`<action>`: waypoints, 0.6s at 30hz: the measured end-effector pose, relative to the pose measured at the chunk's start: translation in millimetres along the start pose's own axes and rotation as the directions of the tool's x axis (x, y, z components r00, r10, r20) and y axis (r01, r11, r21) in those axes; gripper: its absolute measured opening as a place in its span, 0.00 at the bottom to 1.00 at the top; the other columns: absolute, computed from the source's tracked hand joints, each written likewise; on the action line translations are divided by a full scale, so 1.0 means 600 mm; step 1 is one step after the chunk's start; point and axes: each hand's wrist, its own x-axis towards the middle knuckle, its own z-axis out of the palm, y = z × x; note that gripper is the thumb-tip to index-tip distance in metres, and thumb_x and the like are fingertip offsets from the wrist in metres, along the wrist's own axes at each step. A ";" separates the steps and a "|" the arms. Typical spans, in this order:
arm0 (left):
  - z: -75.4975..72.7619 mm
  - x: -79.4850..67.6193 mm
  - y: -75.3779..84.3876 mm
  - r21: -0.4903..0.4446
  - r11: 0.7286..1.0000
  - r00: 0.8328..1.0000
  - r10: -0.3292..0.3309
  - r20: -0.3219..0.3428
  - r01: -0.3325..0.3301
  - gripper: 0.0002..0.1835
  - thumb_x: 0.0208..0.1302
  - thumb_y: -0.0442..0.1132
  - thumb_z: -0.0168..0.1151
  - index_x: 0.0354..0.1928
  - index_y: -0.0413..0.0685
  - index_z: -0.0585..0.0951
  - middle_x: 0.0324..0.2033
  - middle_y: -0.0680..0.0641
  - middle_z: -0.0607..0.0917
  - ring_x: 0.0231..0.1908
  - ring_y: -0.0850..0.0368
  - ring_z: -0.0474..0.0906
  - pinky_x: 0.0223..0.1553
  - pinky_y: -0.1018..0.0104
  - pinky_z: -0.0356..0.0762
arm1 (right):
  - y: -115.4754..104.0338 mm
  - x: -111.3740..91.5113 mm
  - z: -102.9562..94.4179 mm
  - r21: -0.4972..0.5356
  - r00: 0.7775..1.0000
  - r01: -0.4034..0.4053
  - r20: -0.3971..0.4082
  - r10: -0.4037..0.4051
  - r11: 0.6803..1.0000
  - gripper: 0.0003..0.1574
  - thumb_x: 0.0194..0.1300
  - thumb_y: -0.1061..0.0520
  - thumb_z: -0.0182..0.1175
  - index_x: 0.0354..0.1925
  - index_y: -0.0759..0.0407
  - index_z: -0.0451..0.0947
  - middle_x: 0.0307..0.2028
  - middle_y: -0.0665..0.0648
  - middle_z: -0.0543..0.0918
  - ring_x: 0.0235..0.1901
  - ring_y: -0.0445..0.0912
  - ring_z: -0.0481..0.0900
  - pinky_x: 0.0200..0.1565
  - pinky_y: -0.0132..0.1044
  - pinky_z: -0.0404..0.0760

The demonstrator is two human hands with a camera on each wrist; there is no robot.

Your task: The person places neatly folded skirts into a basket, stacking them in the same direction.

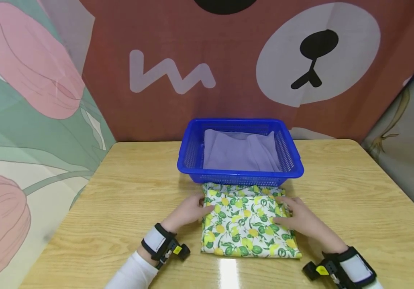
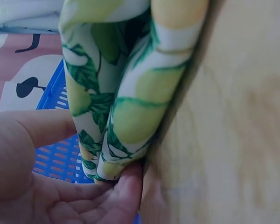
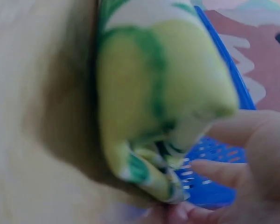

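A folded cloth [image 1: 244,224] with a lemon-and-leaf print lies on the table in front of the blue basket. My left hand [image 1: 188,209] grips its left edge, thumb on top. In the left wrist view, fingertips [image 2: 130,179] curl under the cloth's folded layers [image 2: 130,107]. At the opposite edge my right hand [image 1: 297,214] holds the cloth, thumb over the upper face. The right wrist view shows fingers [image 3: 182,212] reaching beneath the thick fold [image 3: 163,79]. Along the far side a strip of the same print lies close to the basket, partly overlapped by the top layer.
The blue plastic basket [image 1: 241,176] stands at the table's far side with a folded lilac cloth [image 1: 239,152] inside. Behind the wooden table [image 1: 141,172] hangs a printed curtain [image 1: 170,108]. Each wrist wears a strapped camera.
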 end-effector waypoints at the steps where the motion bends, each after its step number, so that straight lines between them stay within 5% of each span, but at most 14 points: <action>1: 0.000 0.001 -0.001 -0.016 1.000 1.000 -0.008 0.005 0.008 0.14 0.65 0.47 0.59 0.41 0.43 0.77 0.21 0.53 0.73 0.19 0.61 0.66 0.19 0.69 0.67 | 0.002 0.002 -0.001 0.053 1.000 -0.011 -0.006 0.011 0.999 0.45 0.60 0.48 0.64 0.66 0.71 0.59 0.54 0.76 0.69 0.50 0.63 0.73 0.45 0.53 0.77; 5: 0.000 0.004 -0.008 -0.080 0.996 0.999 -0.039 0.029 0.041 0.13 0.64 0.48 0.60 0.33 0.45 0.75 0.18 0.54 0.71 0.18 0.61 0.65 0.20 0.69 0.64 | 0.010 0.006 -0.006 0.209 0.994 -0.099 -0.020 0.105 0.973 0.45 0.64 0.53 0.61 0.68 0.73 0.52 0.53 0.73 0.72 0.50 0.60 0.74 0.47 0.48 0.77; 8: 0.002 0.007 -0.013 -0.134 0.989 0.997 -0.051 0.053 0.058 0.15 0.64 0.49 0.59 0.32 0.44 0.76 0.19 0.53 0.72 0.20 0.61 0.67 0.23 0.69 0.66 | 0.018 0.007 -0.006 0.379 0.988 -0.154 0.042 0.149 0.912 0.48 0.66 0.54 0.59 0.70 0.71 0.44 0.53 0.71 0.72 0.45 0.51 0.77 0.44 0.42 0.78; 10: 0.005 0.010 -0.017 -0.220 0.973 0.994 -0.057 0.096 0.077 0.16 0.65 0.49 0.58 0.38 0.41 0.79 0.24 0.53 0.77 0.24 0.61 0.71 0.27 0.69 0.71 | 0.025 0.007 -0.005 0.539 0.986 -0.163 0.107 0.125 0.826 0.51 0.67 0.56 0.56 0.72 0.71 0.35 0.53 0.66 0.75 0.42 0.43 0.79 0.43 0.37 0.79; 13: 0.010 0.012 -0.021 -0.374 0.919 0.983 -0.059 0.176 0.122 0.19 0.67 0.48 0.56 0.48 0.37 0.78 0.36 0.49 0.84 0.33 0.62 0.78 0.37 0.67 0.79 | 0.036 0.008 -0.001 0.739 0.977 -0.186 0.210 0.041 0.647 0.52 0.71 0.57 0.51 0.71 0.70 0.24 0.52 0.54 0.78 0.43 0.37 0.80 0.47 0.33 0.80; 16: 0.014 0.012 -0.023 -0.508 0.846 0.969 -0.041 0.243 0.164 0.22 0.69 0.45 0.54 0.56 0.34 0.73 0.47 0.42 0.83 0.44 0.57 0.81 0.48 0.62 0.80 | 0.040 0.008 0.006 0.839 0.951 -0.245 0.306 -0.048 0.486 0.46 0.73 0.57 0.47 0.71 0.72 0.29 0.49 0.46 0.79 0.48 0.39 0.80 0.52 0.36 0.78; 18: 0.017 0.011 -0.023 -0.547 0.820 0.966 -0.026 0.257 0.167 0.23 0.69 0.44 0.53 0.58 0.33 0.72 0.50 0.39 0.82 0.46 0.55 0.81 0.49 0.60 0.79 | 0.041 0.008 0.010 0.863 0.933 -0.281 0.348 -0.090 0.420 0.41 0.73 0.57 0.46 0.71 0.73 0.36 0.47 0.49 0.82 0.49 0.43 0.81 0.53 0.40 0.78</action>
